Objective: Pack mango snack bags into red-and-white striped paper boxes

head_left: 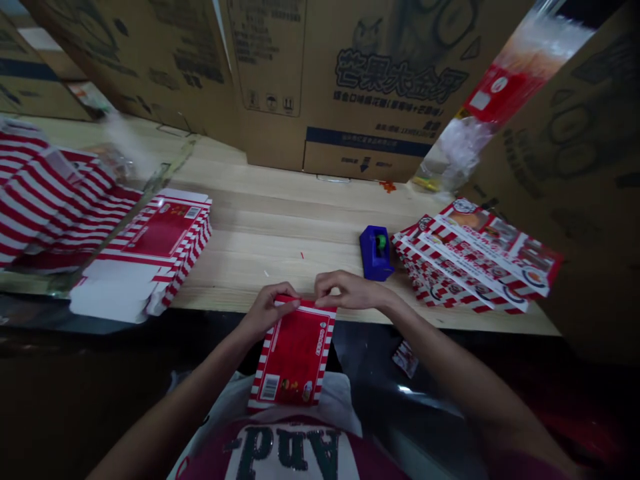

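Note:
A red carton with striped red-and-white sides (298,353) lies against my lap, its far end at the table's front edge. A barcode shows near its end closest to me. My left hand (273,310) grips the carton's far left corner, thumb on its face. At the far right corner my right hand (347,290) is closed, its fingertips pinching the end edge. Just beyond the right hand stands a blue tape dispenser (376,253) with a green core. What the fingertips do under the edge is hidden.
Flat striped cartons (165,230) are stacked at the left, beside more striped cardboard (45,193). Several striped boxes (475,257) lie piled at the right. Large brown cardboard boxes (280,140) line the back. A clear plastic bag (450,150) leans between them.

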{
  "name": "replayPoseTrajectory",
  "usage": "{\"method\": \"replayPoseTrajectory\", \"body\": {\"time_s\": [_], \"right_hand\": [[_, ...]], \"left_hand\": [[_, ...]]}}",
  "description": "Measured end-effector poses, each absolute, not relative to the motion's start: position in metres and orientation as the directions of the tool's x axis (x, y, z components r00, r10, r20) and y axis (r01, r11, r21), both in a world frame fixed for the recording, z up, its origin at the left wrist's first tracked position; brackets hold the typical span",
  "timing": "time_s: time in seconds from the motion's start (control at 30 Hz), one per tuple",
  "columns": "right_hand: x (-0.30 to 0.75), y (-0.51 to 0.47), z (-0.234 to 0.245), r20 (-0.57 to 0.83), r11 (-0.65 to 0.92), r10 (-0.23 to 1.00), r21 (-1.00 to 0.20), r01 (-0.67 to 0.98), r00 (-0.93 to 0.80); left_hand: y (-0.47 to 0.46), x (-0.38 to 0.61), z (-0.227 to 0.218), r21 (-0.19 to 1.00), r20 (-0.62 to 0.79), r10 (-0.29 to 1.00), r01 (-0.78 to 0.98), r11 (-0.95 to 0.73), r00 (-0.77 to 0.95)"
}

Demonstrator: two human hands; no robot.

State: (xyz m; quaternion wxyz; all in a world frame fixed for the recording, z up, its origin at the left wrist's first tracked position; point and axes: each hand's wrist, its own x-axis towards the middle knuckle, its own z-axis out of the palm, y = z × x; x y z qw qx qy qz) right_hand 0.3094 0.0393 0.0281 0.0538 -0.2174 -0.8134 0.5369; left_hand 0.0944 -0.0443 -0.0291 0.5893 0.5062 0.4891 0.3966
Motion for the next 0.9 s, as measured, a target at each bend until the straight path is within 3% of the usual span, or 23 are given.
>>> {"method": "replayPoseTrajectory", "body": {"time_s": [0.1,0.2,0.3,0.4,0.47,0.53,0.63,0.8,0.87,0.9], "right_hand": [[0.280,0.052,0.036,-0.246,0.575,0.228,-0.747,0.334,-0.942],[0.266,0.053,0.032,-0.275,0.736,0.267,-0.560,0.380,-0.924],[0.264,0.056,0.026,-0.268,0.721,0.317,-0.555,0.415,-0.910],[0.268,0.064,0.015,-0.350,0.472,0.290,-0.757,0.451,-0.891],[0.272,0.066,0.002,-0.441,0.133,0.160,-0.877,0.462,-0.883],[0.276,0.062,-0.016,-0.454,-0.236,0.029,-0.869,0.435,-0.891],[0.279,0.045,-0.041,-0.396,-0.596,0.038,-0.745,0.297,-0.917],[0.289,0.033,-0.049,-0.344,-0.707,0.234,-0.703,0.084,-0.909],[0.299,0.041,-0.039,-0.330,-0.675,0.422,-0.736,-0.050,-0.845],[0.306,0.045,-0.032,-0.315,-0.631,0.556,-0.762,-0.145,-0.769]], "left_hand": [[-0.044,0.098,-0.023,0.988,-0.157,0.965,0.030,0.154,0.211],[-0.046,0.098,-0.022,0.985,-0.171,0.965,-0.002,0.175,0.198],[-0.049,0.097,-0.020,0.980,-0.182,0.964,-0.038,0.193,0.195],[-0.051,0.095,-0.014,0.981,-0.169,0.959,-0.059,0.186,0.228],[-0.052,0.094,-0.010,0.980,-0.156,0.952,-0.080,0.182,0.262],[-0.056,0.092,-0.008,0.970,-0.170,0.945,-0.123,0.211,0.278],[-0.067,0.091,-0.008,0.921,-0.246,0.943,-0.250,0.300,0.225],[-0.099,0.086,0.000,0.758,-0.546,0.805,-0.273,0.593,0.233],[-0.108,0.078,0.015,0.786,-0.572,0.814,-0.213,0.580,0.105],[-0.110,0.072,0.023,0.845,-0.521,0.854,-0.140,0.516,0.005]]}}
